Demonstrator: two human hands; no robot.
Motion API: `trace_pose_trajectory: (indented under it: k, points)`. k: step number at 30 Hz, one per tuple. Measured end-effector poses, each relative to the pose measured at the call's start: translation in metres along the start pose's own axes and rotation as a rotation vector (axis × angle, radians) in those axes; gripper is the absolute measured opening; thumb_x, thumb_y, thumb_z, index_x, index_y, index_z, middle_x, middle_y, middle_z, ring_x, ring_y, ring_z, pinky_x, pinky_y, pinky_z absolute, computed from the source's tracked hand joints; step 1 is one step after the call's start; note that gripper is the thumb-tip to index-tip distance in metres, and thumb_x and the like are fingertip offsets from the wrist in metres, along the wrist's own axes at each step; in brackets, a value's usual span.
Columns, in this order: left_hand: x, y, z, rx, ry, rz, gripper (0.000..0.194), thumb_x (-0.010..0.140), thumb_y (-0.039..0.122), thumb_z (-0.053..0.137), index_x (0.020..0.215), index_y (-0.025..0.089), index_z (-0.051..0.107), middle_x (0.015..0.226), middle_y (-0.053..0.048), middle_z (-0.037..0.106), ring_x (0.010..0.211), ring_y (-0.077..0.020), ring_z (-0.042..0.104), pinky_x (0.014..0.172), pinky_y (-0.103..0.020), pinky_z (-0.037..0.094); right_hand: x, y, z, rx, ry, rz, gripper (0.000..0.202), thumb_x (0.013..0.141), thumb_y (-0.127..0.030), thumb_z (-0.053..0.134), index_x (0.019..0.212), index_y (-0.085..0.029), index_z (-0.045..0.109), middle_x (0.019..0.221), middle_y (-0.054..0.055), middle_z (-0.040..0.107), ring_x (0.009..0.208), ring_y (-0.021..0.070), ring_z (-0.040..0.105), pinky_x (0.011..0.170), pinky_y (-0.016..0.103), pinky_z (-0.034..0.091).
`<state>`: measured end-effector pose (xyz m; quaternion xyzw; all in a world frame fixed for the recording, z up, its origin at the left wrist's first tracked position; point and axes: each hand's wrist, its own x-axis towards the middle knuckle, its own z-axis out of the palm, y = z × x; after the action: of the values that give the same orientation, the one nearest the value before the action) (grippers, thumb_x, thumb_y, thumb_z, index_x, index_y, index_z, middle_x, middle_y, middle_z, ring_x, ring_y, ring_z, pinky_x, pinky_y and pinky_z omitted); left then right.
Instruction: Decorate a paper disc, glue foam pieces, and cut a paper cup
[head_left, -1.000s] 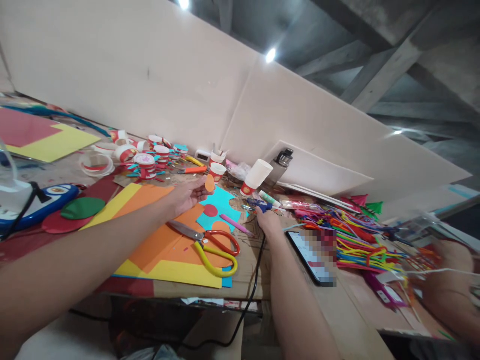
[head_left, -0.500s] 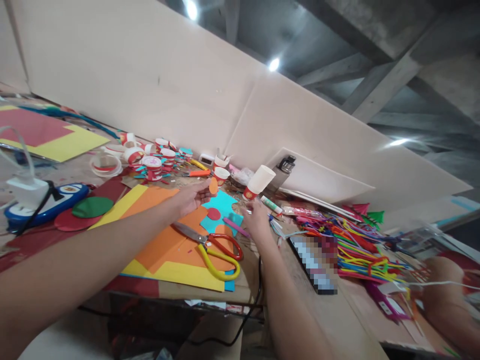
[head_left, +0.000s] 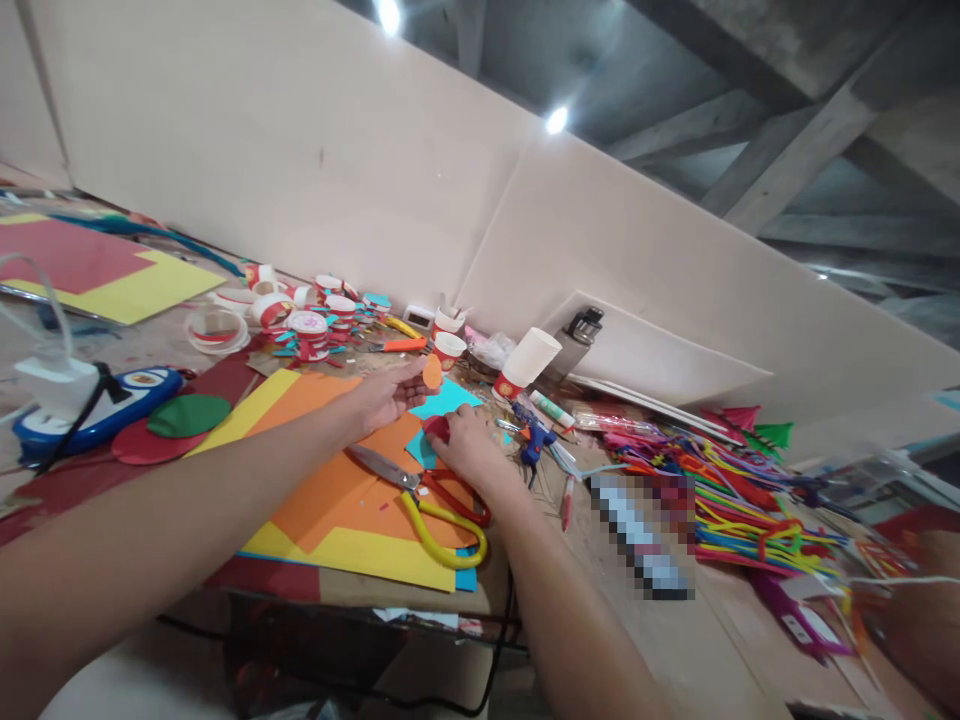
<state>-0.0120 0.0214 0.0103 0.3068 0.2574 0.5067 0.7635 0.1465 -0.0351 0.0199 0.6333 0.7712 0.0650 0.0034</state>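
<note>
My left hand [head_left: 391,398] pinches a small orange paper piece [head_left: 433,372] above the sheets. Close by on the right, my right hand [head_left: 466,440] has its fingers closed at a small red paper circle [head_left: 436,428], over the cyan paper [head_left: 450,397]. Below the hands, scissors [head_left: 409,482] with red and yellow handles lie on orange paper [head_left: 322,480] and yellow paper [head_left: 360,548]. A blue glue gun [head_left: 534,442] lies just right of my right hand.
Decorated cups [head_left: 309,335] stand at the back left, stacked paper cups [head_left: 527,362] at the back centre. Colourful pipe cleaners [head_left: 750,500] and a pixelated flat object [head_left: 637,540] lie right. A blue power strip [head_left: 94,410] is left. Another person's arm [head_left: 926,620] shows at far right.
My right hand has moved left, from beside the purple pen to the red circle, uncovering the glue gun. My left hand still holds the orange piece. The view has shifted slightly.
</note>
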Motion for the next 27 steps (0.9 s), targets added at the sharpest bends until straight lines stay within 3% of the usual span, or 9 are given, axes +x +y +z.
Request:
trace_pose_trajectory:
  k: [5, 9, 16, 21, 27]
  points:
    - [-0.005, 0.003, 0.005, 0.001, 0.001, -0.022, 0.016, 0.085, 0.027, 0.060, 0.086, 0.012, 0.066, 0.078, -0.009, 0.072, 0.068, -0.0141, 0.067, 0.058, -0.021, 0.049, 0.003, 0.021, 0.002, 0.170, 0.139, 0.088, 0.026, 0.086, -0.032, 0.053, 0.098, -0.014, 0.067, 0.100, 0.013, 0.062, 0.095, 0.0222, 0.057, 0.084, 0.033, 0.041]
    - [-0.008, 0.004, 0.008, 0.008, 0.004, -0.038, 0.018, 0.087, 0.025, 0.057, 0.090, 0.010, 0.067, 0.083, -0.010, 0.072, 0.070, -0.0143, 0.068, 0.058, -0.021, 0.050, 0.005, 0.037, 0.000, 0.321, 0.214, 0.087, 0.031, 0.083, -0.033, 0.060, 0.104, -0.011, 0.065, 0.101, 0.012, 0.063, 0.091, 0.0186, 0.057, 0.084, 0.029, 0.043]
    - [-0.008, 0.003, 0.008, 0.012, 0.016, -0.028, 0.019, 0.087, 0.025, 0.058, 0.090, 0.010, 0.067, 0.081, -0.009, 0.071, 0.070, -0.0152, 0.068, 0.060, -0.023, 0.051, 0.000, 0.036, 0.006, 0.367, 0.138, -0.030, 0.043, 0.081, -0.040, 0.064, 0.115, -0.014, 0.063, 0.113, 0.013, 0.062, 0.106, 0.0212, 0.054, 0.091, 0.031, 0.040]
    - [-0.008, 0.004, 0.009, 0.016, 0.012, -0.034, 0.019, 0.087, 0.026, 0.058, 0.090, 0.010, 0.068, 0.084, -0.011, 0.072, 0.071, -0.0152, 0.068, 0.060, -0.022, 0.050, 0.001, 0.029, 0.009, 0.225, 0.025, -0.036, 0.025, 0.082, -0.034, 0.063, 0.100, -0.019, 0.071, 0.103, 0.009, 0.067, 0.105, 0.0211, 0.055, 0.089, 0.030, 0.037]
    - [-0.009, 0.004, 0.010, 0.012, 0.012, -0.049, 0.019, 0.087, 0.026, 0.058, 0.091, 0.010, 0.067, 0.085, -0.011, 0.072, 0.070, -0.0148, 0.068, 0.059, -0.022, 0.050, 0.006, 0.024, 0.007, 0.178, 0.028, 0.000, 0.022, 0.088, -0.028, 0.054, 0.090, -0.021, 0.075, 0.095, 0.008, 0.070, 0.100, 0.0202, 0.057, 0.087, 0.030, 0.038]
